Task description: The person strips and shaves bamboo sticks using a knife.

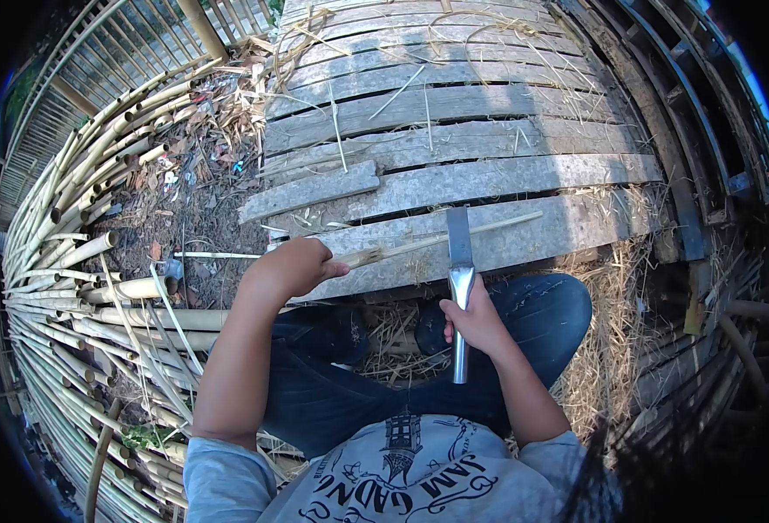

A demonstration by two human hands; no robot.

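My left hand (295, 268) is closed around the near end of a thin bamboo strip (502, 223), which slants up to the right just over the plank platform (567, 209). Near my hand the strip looks frayed. In my right hand (478, 319) is a large knife with a broad flat blade (459, 234) and a shiny metal tube handle (461, 353). The blade points away from me and crosses over the strip; whether it touches it I cannot tell. My fingers wrap the upper part of the handle.
Long bamboo poles (153, 315) are piled at the left. A loose short board (315, 193) and thin bamboo slivers (339, 131) lie on the planks. Straw-like shavings (606, 331) cover the ground at the right, beside a wooden frame (663, 131). A bamboo fence (79, 96) stands at the far left.
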